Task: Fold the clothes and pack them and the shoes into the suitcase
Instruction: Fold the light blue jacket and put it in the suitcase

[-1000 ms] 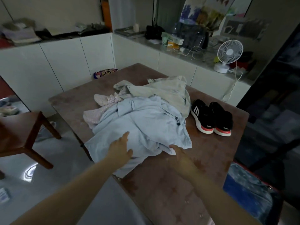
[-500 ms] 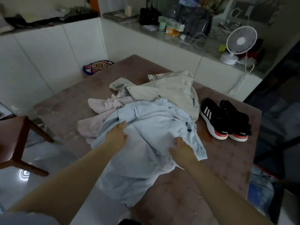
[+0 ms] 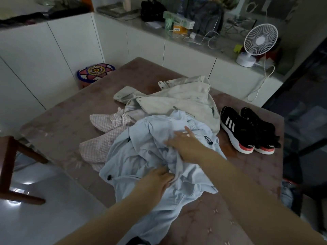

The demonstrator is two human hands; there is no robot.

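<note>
Although the right hand (image 3: 185,145) spreads flat on the shirt (image 3: 139,156), folds hide the left hand (image 3: 155,183) fingers.

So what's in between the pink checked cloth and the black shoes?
In the head view, the crumpled light blue shirt lies between the pink checked cloth and the black shoes, then a bare strip of table beside the shoes.

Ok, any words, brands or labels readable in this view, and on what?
"adidas": on the red heel of each of the black sneakers, small; the nearer one also has three white stripes on its side.
Too blurred to read: the print on the green box and the orange box on the counter.
No text seen on the light blue shirt or the beige jacket.
</note>
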